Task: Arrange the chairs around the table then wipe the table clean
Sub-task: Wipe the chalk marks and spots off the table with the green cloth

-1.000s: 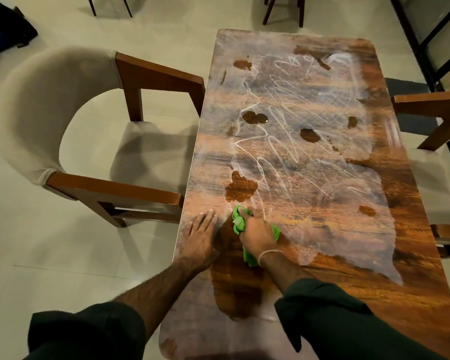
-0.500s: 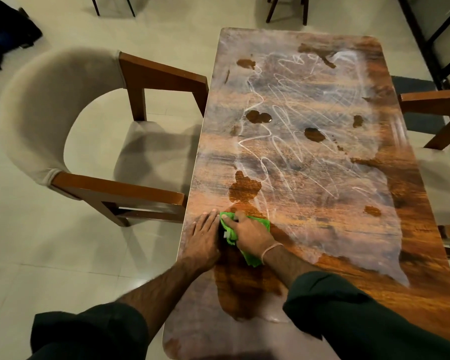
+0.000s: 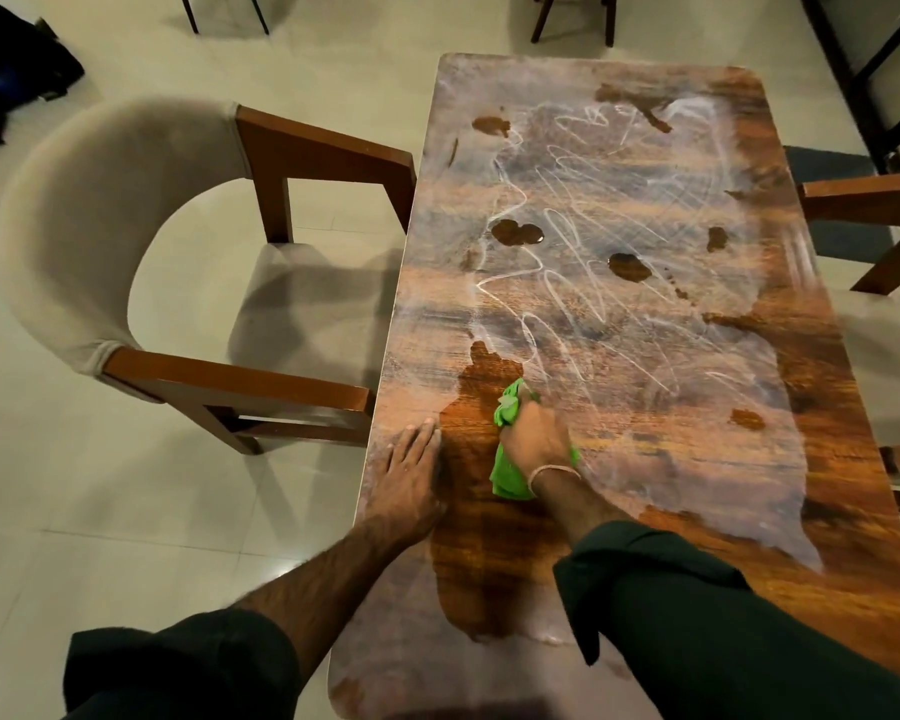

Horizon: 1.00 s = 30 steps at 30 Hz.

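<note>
A long wooden table (image 3: 853,537) runs away from me, covered with a whitish film, white scribble streaks and dark clean patches. My right hand (image 3: 539,439) grips a bunched green cloth (image 3: 507,472) and presses it onto the near left part of the tabletop. My left hand (image 3: 409,472) lies flat, fingers straight, on the table's left edge beside the cloth. A chair (image 3: 89,226) with a curved beige back and wooden arms stands at the table's left side. Wooden arms of another chair (image 3: 874,200) show at the right side.
Chair legs (image 3: 572,18) stand beyond the table's far end, more legs (image 3: 224,13) at top left. A dark bag or cloth (image 3: 6,70) lies on the tiled floor at top left. A black metal frame (image 3: 874,70) stands at top right.
My right hand has swept the green cloth left toward my left hand and then back right and slightly forward. My left hand stays flat on the edge.
</note>
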Each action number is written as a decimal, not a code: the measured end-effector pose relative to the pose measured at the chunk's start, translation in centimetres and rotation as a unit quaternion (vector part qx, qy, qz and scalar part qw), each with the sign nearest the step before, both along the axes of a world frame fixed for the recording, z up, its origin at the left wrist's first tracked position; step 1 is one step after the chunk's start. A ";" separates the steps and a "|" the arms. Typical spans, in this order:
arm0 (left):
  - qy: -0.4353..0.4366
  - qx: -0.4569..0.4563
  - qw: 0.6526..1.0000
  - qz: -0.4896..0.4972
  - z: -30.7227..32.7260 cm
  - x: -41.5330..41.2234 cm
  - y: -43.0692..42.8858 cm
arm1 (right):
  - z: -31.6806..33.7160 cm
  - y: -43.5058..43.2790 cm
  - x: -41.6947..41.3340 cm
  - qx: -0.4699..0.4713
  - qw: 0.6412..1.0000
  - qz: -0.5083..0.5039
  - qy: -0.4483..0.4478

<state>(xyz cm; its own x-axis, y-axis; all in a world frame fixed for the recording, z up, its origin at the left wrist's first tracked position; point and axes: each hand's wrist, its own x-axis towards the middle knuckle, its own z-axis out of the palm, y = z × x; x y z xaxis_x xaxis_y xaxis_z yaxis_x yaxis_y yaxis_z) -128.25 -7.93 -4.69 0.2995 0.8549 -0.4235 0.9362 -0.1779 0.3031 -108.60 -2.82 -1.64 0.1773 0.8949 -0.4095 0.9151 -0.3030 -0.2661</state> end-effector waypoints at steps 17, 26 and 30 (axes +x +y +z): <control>0.015 -0.021 1.000 -0.001 1.8 2.4 -0.6 | 0.6 -4.3 3.8 -0.063 0.979 0.193 0.005; -0.010 -0.030 0.999 -0.007 1.7 4.0 -1.7 | 1.8 -8.0 4.8 -0.084 0.971 0.221 0.026; -0.005 -0.034 0.999 -0.012 1.8 5.3 -2.6 | 1.4 -8.4 7.5 -0.067 0.997 0.027 0.004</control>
<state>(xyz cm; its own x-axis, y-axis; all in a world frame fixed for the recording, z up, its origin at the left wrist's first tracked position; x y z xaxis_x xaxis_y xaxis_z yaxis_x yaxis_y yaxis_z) -122.91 -10.55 -2.90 0.3235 0.8175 -0.4766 0.9289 -0.1784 0.3245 -101.13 -11.23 -0.28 0.1264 0.8404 -0.5270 0.9291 -0.2864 -0.2339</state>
